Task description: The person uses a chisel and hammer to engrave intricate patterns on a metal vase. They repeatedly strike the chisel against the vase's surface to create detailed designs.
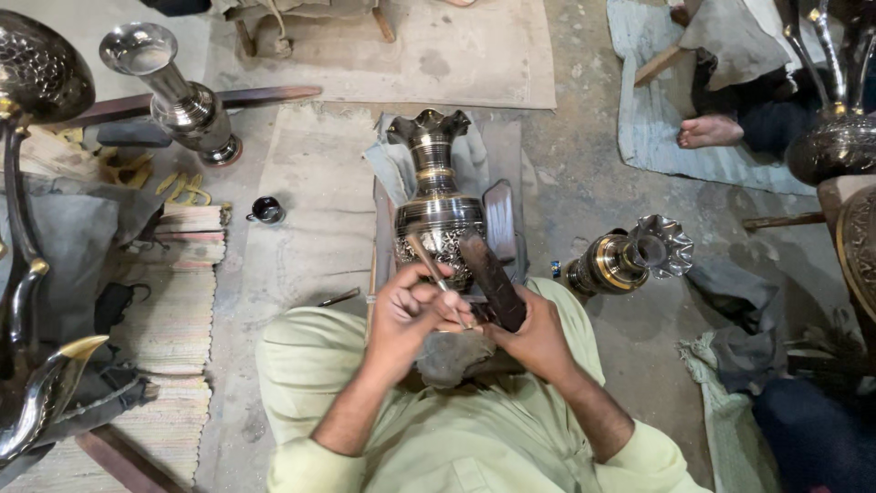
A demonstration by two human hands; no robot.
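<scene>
- Pale green sleeves fill the bottom of the view, with both forearms reaching forward over the lap.
- A thin metal chisel is pinched in the fingers of the left hand, its tip set against the patterned belly of the vase.
- A dark wooden mallet is gripped by the right hand, with its head raised just beside the chisel.
- The hands are held close together, each one closed around its tool.
- A dark metal vase with brass bands and a fluted mouth is laid lengthwise on a low wooden bench straight ahead of the person, padded by grey cloth; its foot end is hidden behind the hands.
- A second fluted vase is seen lying on its side on the floor, just to the right of the bench.
- A small dark cup stands on the floor to the left, and a thin tool lies nearer the knee.
- A tall polished vase lies tilted at upper left, near woven mats.
- Large curved metal pieces are seen along the left edge.
- Another person's bare foot rests on a grey mat at upper right.
</scene>
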